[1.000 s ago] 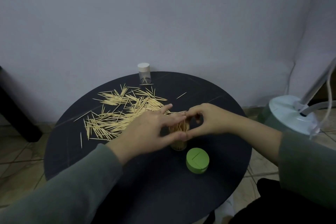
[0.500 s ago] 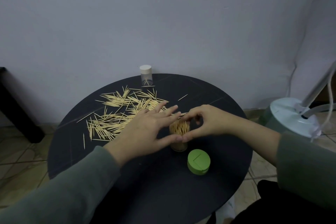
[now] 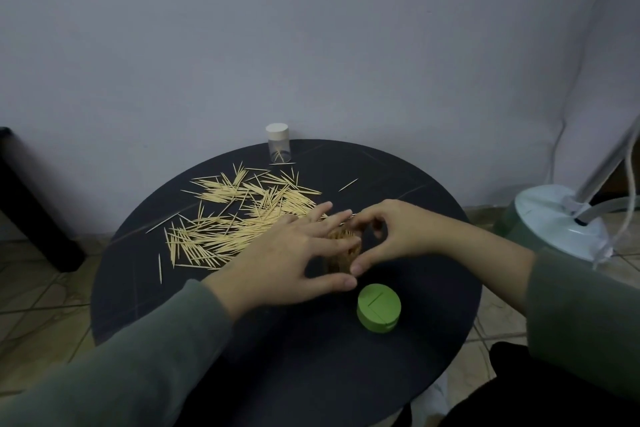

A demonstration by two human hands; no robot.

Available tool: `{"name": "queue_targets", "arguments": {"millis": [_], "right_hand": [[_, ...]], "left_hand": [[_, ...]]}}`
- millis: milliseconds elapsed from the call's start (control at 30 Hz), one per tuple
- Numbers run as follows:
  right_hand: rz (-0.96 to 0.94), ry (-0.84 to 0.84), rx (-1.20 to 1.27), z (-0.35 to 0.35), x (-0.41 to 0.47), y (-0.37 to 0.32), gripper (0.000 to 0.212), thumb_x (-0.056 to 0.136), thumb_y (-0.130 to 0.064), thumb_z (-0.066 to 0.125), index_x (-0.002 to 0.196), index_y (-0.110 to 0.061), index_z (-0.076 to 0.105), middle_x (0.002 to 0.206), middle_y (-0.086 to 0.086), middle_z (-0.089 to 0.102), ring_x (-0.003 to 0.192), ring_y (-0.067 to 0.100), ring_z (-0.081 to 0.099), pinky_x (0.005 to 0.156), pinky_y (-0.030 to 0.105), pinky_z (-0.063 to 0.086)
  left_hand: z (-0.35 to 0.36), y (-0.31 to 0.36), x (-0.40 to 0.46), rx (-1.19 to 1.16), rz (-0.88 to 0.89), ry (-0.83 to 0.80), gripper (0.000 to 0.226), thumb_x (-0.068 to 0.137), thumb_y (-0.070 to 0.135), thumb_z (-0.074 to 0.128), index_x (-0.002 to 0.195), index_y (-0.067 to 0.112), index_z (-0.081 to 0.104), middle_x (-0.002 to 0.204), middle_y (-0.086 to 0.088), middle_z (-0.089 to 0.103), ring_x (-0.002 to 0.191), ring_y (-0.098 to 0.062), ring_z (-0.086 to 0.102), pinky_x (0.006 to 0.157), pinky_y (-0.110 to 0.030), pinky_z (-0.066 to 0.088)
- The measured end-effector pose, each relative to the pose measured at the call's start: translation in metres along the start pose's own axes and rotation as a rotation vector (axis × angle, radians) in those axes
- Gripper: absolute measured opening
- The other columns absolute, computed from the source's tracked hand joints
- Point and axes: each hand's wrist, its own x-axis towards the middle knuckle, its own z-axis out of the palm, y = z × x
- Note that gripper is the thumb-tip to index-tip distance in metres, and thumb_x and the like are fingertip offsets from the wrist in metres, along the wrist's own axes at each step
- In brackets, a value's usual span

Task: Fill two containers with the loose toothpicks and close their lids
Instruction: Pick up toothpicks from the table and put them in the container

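Note:
A clear container, packed with upright toothpicks, stands open at the middle of the round black table. My right hand curls round it, with the thumb in front and the index finger arched behind. My left hand lies against its left side, fingers straight and spread over the toothpick tips, thumb low on the wall. A green lid lies flat just in front of the container. Loose toothpicks are scattered over the table's left half. A second small clear container with a white cap on stands at the far edge.
A white and green appliance base with a hose and pole stands on the tiled floor to the right. A dark piece of furniture is at the left. A plain wall rises close behind the table.
My left fingers have straightened and spread a little over the toothpick tips. My right hand keeps the same hold on the container. The lid has not moved.

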Motion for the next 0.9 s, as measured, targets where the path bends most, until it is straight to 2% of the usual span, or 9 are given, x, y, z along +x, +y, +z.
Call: {"name": "queue_targets", "arguments": {"millis": [67,133,200,267,367,433,533,700,900], "right_hand": [[0.013,-0.057,-0.06,-0.002,-0.001,0.0,0.064,0.073,-0.046,0.078,0.131,-0.035,0.053,0.11,-0.017,0.056,0.089,0.007,0.051,0.07,0.02,0.041],[0.03,-0.084,-0.05,-0.004,0.001,0.003,0.058,0.084,-0.027,0.072,0.136,-0.036,0.047,0.113,-0.014,0.056,0.088,0.009,0.05,0.072,0.021,0.045],[0.057,-0.042,0.0,-0.004,0.007,0.007,0.056,0.089,-0.007,0.061,0.135,-0.036,0.048,0.109,-0.014,0.056,0.081,0.008,0.05,0.068,0.02,0.046],[0.116,0.06,-0.009,-0.002,0.016,0.011,0.053,0.09,-0.001,0.056,0.13,-0.035,0.053,0.106,-0.013,0.056,0.081,0.005,0.052,0.067,0.018,0.048],[0.211,0.186,-0.14,0.005,0.033,0.017,0.044,0.092,-0.007,0.057,0.126,-0.035,0.057,0.115,-0.01,0.056,0.105,0.007,0.055,0.093,0.03,0.05],[0.261,0.245,-0.252,0.008,0.046,0.022,0.043,0.093,-0.01,0.058,0.129,-0.034,0.056,0.126,-0.006,0.054,0.115,0.013,0.053,0.102,0.036,0.044],[0.294,0.322,-0.41,0.009,0.068,0.029,0.047,0.094,-0.014,0.057,0.137,-0.032,0.049,0.139,-0.001,0.047,0.123,0.02,0.048,0.102,0.039,0.04],[0.277,0.332,-0.665,0.002,0.106,0.036,0.051,0.094,-0.013,0.056,0.141,-0.027,0.045,0.142,0.004,0.047,0.128,0.025,0.042,0.104,0.045,0.036],[0.274,0.259,-0.932,0.002,0.127,0.034,0.031,0.096,-0.02,0.053,0.127,-0.021,0.058,0.121,0.005,0.062,0.115,0.025,0.052,0.1,0.046,0.035]], "left_hand": [[-0.001,-0.004,0.001,-0.055,-0.048,0.077,0.071,0.083,0.077,0.022,0.143,0.041,0.037,0.156,0.016,0.021,0.147,-0.005,0.009,0.112,-0.036,0.018],[-0.001,-0.011,0.004,-0.102,-0.156,0.198,0.068,0.086,0.074,0.021,0.14,0.039,0.043,0.15,0.017,0.037,0.141,-0.003,0.027,0.111,-0.037,0.026],[0.001,-0.023,0.006,-0.081,-0.269,0.3,0.052,0.092,0.062,0.036,0.132,0.035,0.055,0.136,0.015,0.055,0.128,-0.006,0.046,0.106,-0.039,0.037],[0.005,-0.036,0.008,0.014,-0.347,0.297,0.036,0.092,0.05,0.052,0.123,0.033,0.063,0.122,0.013,0.064,0.115,-0.011,0.053,0.099,-0.037,0.042],[0.012,-0.049,0.008,0.066,-0.432,0.118,0.036,0.087,0.055,0.057,0.118,0.037,0.064,0.115,0.016,0.063,0.11,-0.009,0.05,0.096,-0.034,0.043],[0.017,-0.053,0.01,0.063,-0.451,0.052,0.044,0.083,0.062,0.058,0.119,0.038,0.062,0.115,0.015,0.06,0.111,-0.008,0.049,0.096,-0.032,0.044],[0.028,-0.054,0.016,0.095,-0.448,0.052,0.051,0.081,0.066,0.056,0.122,0.037,0.06,0.116,0.014,0.059,0.111,-0.009,0.049,0.094,-0.03,0.045],[0.042,-0.057,0.032,0.098,-0.466,0.175,0.042,0.087,0.059,0.055,0.121,0.036,0.061,0.118,0.014,0.057,0.11,-0.009,0.049,0.09,-0.027,0.044],[0.044,-0.075,0.04,0.043,-0.532,0.169,0.031,0.09,0.054,0.054,0.115,0.038,0.066,0.115,0.015,0.058,0.11,-0.011,0.049,0.088,-0.03,0.047]]}}
